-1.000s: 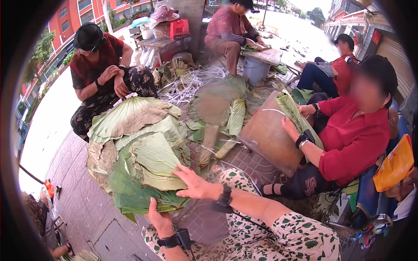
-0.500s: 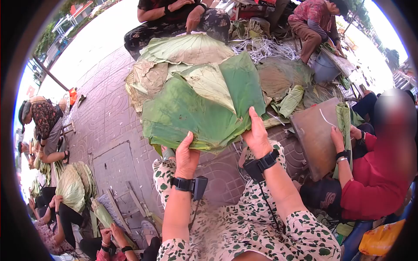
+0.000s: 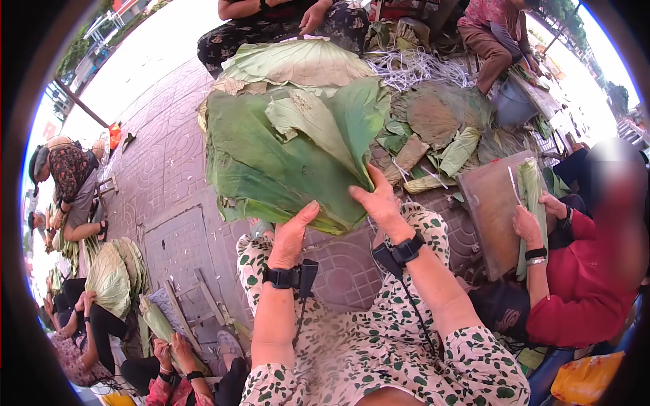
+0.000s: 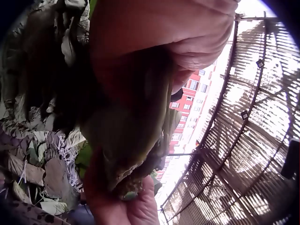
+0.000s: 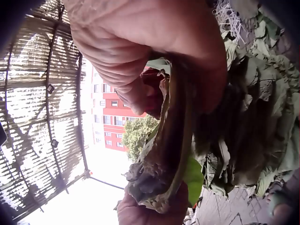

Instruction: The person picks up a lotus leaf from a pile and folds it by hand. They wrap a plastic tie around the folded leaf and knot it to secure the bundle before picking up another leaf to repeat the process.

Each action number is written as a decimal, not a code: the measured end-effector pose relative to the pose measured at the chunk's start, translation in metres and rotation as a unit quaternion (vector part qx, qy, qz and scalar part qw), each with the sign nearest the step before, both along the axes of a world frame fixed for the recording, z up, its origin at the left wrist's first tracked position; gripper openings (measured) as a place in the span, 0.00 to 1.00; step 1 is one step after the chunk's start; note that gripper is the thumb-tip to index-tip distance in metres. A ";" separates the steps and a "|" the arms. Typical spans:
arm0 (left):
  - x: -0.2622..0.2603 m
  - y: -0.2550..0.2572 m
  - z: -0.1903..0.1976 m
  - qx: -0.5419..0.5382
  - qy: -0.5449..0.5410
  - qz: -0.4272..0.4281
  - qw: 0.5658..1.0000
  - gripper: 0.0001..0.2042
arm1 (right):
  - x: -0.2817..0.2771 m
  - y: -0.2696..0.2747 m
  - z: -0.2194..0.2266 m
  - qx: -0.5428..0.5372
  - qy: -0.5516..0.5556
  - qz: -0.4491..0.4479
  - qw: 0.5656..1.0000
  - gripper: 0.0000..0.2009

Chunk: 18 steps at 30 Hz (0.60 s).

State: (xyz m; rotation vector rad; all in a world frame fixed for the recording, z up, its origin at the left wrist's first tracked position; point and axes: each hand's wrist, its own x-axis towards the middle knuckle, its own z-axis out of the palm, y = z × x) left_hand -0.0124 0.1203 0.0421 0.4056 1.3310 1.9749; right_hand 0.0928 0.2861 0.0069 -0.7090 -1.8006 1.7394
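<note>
In the head view a bundle of large green lotus leaves is held up in front of the lap, a paler dry leaf lying folded over its top. My left hand grips the near edge with the thumb above. The right hand pinches the same edge a little to the right, its thumb also on top; its fingers are hidden beneath. Both wrist views show layered, crinkled leaf edges between the hands. Beyond the bundle, overlapping it, sits a big pile of dried lotus leaves.
At right a person in red holds a rolled leaf by a brown board. Another person sits behind the pile. White strips and wrapped leaf bundles lie on the paving. Several people work with leaves at lower left.
The left hand stays at the near edge, while the right hand has come off the pale top leaf to grip that edge too. The green leaves have been lifted and gathered closer together; the view has swung left.
</note>
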 end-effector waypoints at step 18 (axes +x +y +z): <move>-0.010 0.008 -0.018 0.154 -0.256 0.022 0.954 0.12 | 0.008 0.002 0.045 -0.421 0.242 0.026 0.874 0.17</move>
